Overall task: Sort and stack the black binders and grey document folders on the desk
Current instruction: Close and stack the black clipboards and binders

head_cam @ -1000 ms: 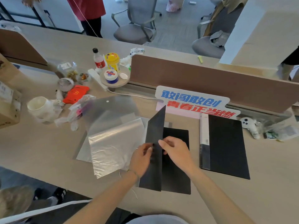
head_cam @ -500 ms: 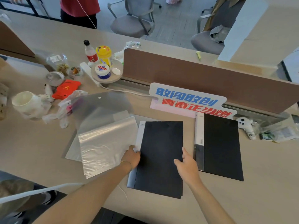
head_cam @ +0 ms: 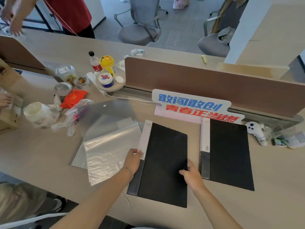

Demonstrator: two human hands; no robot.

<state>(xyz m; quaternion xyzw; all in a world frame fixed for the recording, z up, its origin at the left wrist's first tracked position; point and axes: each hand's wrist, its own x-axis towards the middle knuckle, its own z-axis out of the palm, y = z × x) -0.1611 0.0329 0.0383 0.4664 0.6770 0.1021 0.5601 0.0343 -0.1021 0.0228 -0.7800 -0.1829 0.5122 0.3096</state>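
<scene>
A closed black plastic binder with a white spine label (head_cam: 165, 164) lies flat on the pale beige surface (head_cam: 41, 154), just in front of the person. The left hand (head_cam: 133, 161) clasps the binder's spine edge, fingers curled over the white label near its barcode. The right hand (head_cam: 191, 175) grips the opposite, open edge, thumb on top of the cover. Both hands are thus clamped on this one binder, one at each long side.

Just beside it to the right, with a narrow strip of surface between them, lies a second black binder with a white spine label (head_cam: 231, 154), flat and untouched, its far end near a blue-and-red lettered cardboard sign (head_cam: 194, 106) that leans at the foot of a brown partition panel (head_cam: 206, 83).

To the left of the held binder sits a loose pile of translucent grey plastic document folders (head_cam: 107, 129), fanned at slightly different angles; the top one has a small white snap button. The left hand's wrist passes over the pile's near right corner, and the binder's spine touches or overlaps the pile's right edge.

Further left are a white ceramic mug (head_cam: 35, 111), a red paper packet (head_cam: 73, 98) and a yellow-lidded jar (head_cam: 107, 64). A small white plush toy (head_cam: 256, 132) rests near the second binder's far right corner
</scene>
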